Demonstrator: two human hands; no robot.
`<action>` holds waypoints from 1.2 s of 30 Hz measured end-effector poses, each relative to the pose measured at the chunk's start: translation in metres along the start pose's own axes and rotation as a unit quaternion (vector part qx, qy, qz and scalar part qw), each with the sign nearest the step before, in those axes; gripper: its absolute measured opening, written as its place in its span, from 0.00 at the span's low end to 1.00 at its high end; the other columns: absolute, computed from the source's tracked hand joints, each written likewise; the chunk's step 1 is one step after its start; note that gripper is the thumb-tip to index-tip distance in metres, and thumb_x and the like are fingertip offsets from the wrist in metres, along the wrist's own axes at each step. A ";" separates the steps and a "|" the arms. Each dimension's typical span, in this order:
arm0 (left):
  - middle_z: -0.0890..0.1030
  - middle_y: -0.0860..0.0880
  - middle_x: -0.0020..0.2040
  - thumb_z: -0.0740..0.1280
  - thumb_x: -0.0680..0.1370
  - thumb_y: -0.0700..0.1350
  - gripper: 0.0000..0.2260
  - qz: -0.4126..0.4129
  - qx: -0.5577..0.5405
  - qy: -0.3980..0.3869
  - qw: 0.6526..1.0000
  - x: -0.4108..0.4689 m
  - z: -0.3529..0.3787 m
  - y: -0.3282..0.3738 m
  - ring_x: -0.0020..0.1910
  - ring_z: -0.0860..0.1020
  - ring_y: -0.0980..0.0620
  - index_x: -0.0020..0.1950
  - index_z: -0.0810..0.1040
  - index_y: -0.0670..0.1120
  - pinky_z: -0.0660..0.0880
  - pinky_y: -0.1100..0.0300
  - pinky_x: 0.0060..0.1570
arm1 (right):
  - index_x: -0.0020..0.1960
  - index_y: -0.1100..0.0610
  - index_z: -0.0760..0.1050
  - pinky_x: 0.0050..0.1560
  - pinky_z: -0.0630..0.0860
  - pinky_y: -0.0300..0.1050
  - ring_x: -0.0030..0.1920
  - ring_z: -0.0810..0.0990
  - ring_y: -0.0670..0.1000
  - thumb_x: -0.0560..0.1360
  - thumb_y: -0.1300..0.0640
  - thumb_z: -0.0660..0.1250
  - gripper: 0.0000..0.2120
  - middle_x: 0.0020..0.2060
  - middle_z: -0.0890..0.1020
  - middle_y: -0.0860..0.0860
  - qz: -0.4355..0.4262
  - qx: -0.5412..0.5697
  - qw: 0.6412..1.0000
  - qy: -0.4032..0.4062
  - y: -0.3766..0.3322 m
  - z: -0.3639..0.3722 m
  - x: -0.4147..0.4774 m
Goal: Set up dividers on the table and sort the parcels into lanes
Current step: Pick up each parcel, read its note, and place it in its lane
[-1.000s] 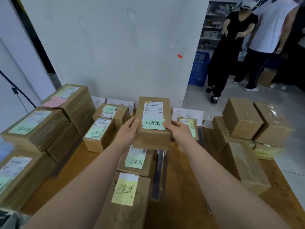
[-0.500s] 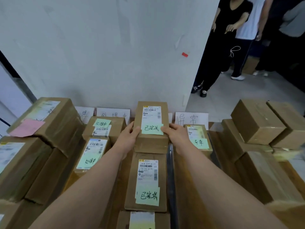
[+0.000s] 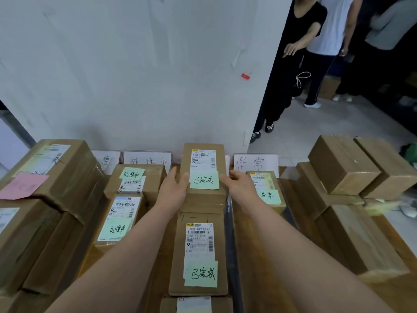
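A brown parcel (image 3: 204,168) with a white label and a green note stands at the far end of the middle lane, on the table. My left hand (image 3: 173,188) grips its left side and my right hand (image 3: 239,186) holds its right side. Nearer to me in the same lane lies a flat parcel (image 3: 198,254) with a green note. A dark divider strip (image 3: 231,245) runs along the right of this lane. Two green-noted parcels (image 3: 121,220) fill the left lane, and one parcel (image 3: 266,190) sits in the right lane. White lane signs (image 3: 256,163) lean on the wall.
Large taped boxes (image 3: 52,177) are stacked on the left, one with a pink note. More plain boxes (image 3: 343,172) are piled on the right of the wooden table (image 3: 255,279). A white wall rises just behind the lanes. People (image 3: 300,53) stand at the back right.
Both hands have carried the parcel forward and down, from the air above the middle lane to its far end near the wall. The camera has tilted and moved closer.
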State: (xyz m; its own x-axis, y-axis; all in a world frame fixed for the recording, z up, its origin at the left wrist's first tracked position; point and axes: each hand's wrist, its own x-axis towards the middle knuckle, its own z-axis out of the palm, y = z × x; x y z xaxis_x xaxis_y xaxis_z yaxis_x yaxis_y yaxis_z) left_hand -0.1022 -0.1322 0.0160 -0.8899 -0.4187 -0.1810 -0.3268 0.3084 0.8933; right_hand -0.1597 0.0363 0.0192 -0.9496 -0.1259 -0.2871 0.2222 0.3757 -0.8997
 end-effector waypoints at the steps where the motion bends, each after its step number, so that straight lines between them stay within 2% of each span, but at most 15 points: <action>1: 0.76 0.51 0.65 0.58 0.82 0.51 0.18 0.026 0.018 0.016 0.999 -0.002 -0.001 0.005 0.61 0.75 0.49 0.70 0.69 0.48 0.74 0.60 0.49 | 0.73 0.57 0.68 0.65 0.73 0.52 0.64 0.75 0.51 0.75 0.47 0.68 0.30 0.68 0.75 0.51 -0.012 -0.029 0.999 0.014 -0.002 -0.004 -0.003; 3: 0.75 0.55 0.60 0.59 0.82 0.48 0.14 0.088 0.059 0.034 0.994 -0.007 -0.001 0.017 0.60 0.74 0.52 0.68 0.71 0.52 0.70 0.66 0.45 | 0.73 0.56 0.68 0.69 0.69 0.54 0.69 0.71 0.52 0.75 0.47 0.66 0.28 0.70 0.72 0.50 -0.048 -0.078 0.995 0.038 -0.008 -0.013 -0.012; 4: 0.76 0.54 0.60 0.59 0.82 0.46 0.14 0.120 0.092 0.039 0.988 -0.011 -0.001 0.023 0.62 0.74 0.52 0.68 0.71 0.53 0.69 0.65 0.48 | 0.72 0.55 0.69 0.69 0.68 0.53 0.70 0.70 0.52 0.76 0.48 0.65 0.27 0.70 0.72 0.50 -0.069 -0.102 0.991 0.047 -0.010 -0.017 -0.017; 7: 0.73 0.49 0.70 0.61 0.82 0.48 0.18 0.163 0.178 0.057 0.969 -0.021 0.007 0.038 0.69 0.70 0.48 0.72 0.70 0.48 0.67 0.55 0.65 | 0.72 0.55 0.68 0.70 0.65 0.48 0.70 0.69 0.52 0.79 0.50 0.64 0.23 0.70 0.72 0.50 -0.116 -0.170 0.976 0.077 -0.014 -0.034 -0.032; 9: 0.73 0.48 0.71 0.61 0.81 0.49 0.19 0.185 0.212 0.053 0.958 -0.031 0.017 0.047 0.70 0.69 0.47 0.73 0.70 0.49 0.65 0.50 0.69 | 0.72 0.54 0.69 0.68 0.65 0.45 0.70 0.69 0.50 0.79 0.51 0.63 0.21 0.70 0.72 0.49 -0.134 -0.193 0.968 0.090 -0.013 -0.049 -0.042; 14: 0.77 0.47 0.67 0.61 0.81 0.48 0.17 0.271 0.286 0.054 0.918 -0.063 0.057 0.076 0.65 0.74 0.45 0.69 0.75 0.47 0.67 0.50 0.65 | 0.72 0.54 0.69 0.69 0.65 0.45 0.69 0.69 0.49 0.80 0.52 0.62 0.21 0.70 0.72 0.49 -0.163 -0.246 0.949 0.111 0.001 -0.102 -0.064; 18: 0.76 0.48 0.68 0.60 0.81 0.52 0.18 0.291 0.295 0.027 0.910 -0.087 0.108 0.099 0.65 0.73 0.47 0.69 0.74 0.49 0.68 0.50 0.66 | 0.70 0.55 0.71 0.68 0.70 0.50 0.67 0.72 0.50 0.79 0.53 0.63 0.20 0.68 0.74 0.50 -0.173 -0.263 0.939 0.134 0.017 -0.160 -0.079; 21: 0.74 0.49 0.70 0.59 0.81 0.52 0.19 0.293 0.305 0.018 0.906 -0.108 0.154 0.120 0.67 0.72 0.47 0.72 0.72 0.50 0.66 0.51 0.68 | 0.69 0.55 0.72 0.65 0.69 0.43 0.66 0.73 0.50 0.79 0.53 0.63 0.19 0.66 0.76 0.50 -0.183 -0.279 0.930 0.152 0.034 -0.213 -0.088; 23: 0.73 0.49 0.71 0.60 0.81 0.52 0.19 0.289 0.299 0.011 0.909 -0.122 0.189 0.133 0.68 0.71 0.47 0.72 0.72 0.50 0.66 0.51 0.68 | 0.70 0.55 0.71 0.64 0.67 0.42 0.66 0.73 0.50 0.79 0.53 0.63 0.20 0.67 0.75 0.50 -0.171 -0.288 0.929 0.156 0.046 -0.254 -0.090; 25: 0.74 0.48 0.70 0.60 0.81 0.51 0.19 0.286 0.295 -0.002 0.912 -0.133 0.225 0.148 0.67 0.72 0.46 0.71 0.72 0.49 0.67 0.51 0.67 | 0.70 0.56 0.71 0.64 0.67 0.42 0.66 0.73 0.51 0.79 0.52 0.63 0.20 0.66 0.76 0.51 -0.157 -0.293 0.930 0.154 0.059 -0.296 -0.089; 28: 0.77 0.46 0.66 0.61 0.80 0.50 0.18 0.276 0.282 -0.008 0.919 -0.145 0.278 0.171 0.63 0.73 0.44 0.70 0.74 0.48 0.68 0.51 0.64 | 0.69 0.55 0.72 0.56 0.72 0.43 0.59 0.78 0.54 0.80 0.53 0.62 0.19 0.59 0.80 0.54 -0.134 -0.289 0.935 0.153 0.074 -0.355 -0.086; 30: 0.78 0.46 0.63 0.61 0.80 0.51 0.17 0.279 0.268 -0.014 0.922 -0.150 0.307 0.184 0.60 0.75 0.45 0.68 0.75 0.49 0.71 0.50 0.61 | 0.68 0.56 0.73 0.54 0.73 0.45 0.56 0.79 0.58 0.79 0.54 0.62 0.18 0.56 0.82 0.57 -0.120 -0.280 0.938 0.162 0.084 -0.388 -0.082; 33: 0.78 0.47 0.63 0.61 0.81 0.51 0.17 0.276 0.253 -0.032 0.927 -0.155 0.340 0.200 0.60 0.76 0.48 0.68 0.75 0.49 0.73 0.50 0.61 | 0.69 0.57 0.73 0.57 0.72 0.43 0.54 0.79 0.56 0.79 0.54 0.62 0.19 0.60 0.80 0.57 -0.102 -0.261 0.945 0.171 0.096 -0.427 -0.071; 36: 0.75 0.47 0.67 0.61 0.81 0.51 0.19 0.260 0.266 -0.036 0.928 -0.152 0.367 0.217 0.66 0.72 0.47 0.71 0.71 0.48 0.69 0.51 0.65 | 0.69 0.58 0.73 0.61 0.69 0.41 0.62 0.76 0.53 0.79 0.54 0.62 0.19 0.65 0.77 0.54 -0.091 -0.229 0.952 0.182 0.105 -0.455 -0.059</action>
State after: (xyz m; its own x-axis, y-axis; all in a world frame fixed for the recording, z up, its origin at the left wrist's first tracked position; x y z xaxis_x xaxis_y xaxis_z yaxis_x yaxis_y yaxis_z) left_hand -0.1551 0.3118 0.0866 -0.9840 -0.0424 0.1729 0.0591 0.8383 0.5420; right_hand -0.1808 0.5014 0.0910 -0.9953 0.0680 0.0683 0.0057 0.7492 -0.6623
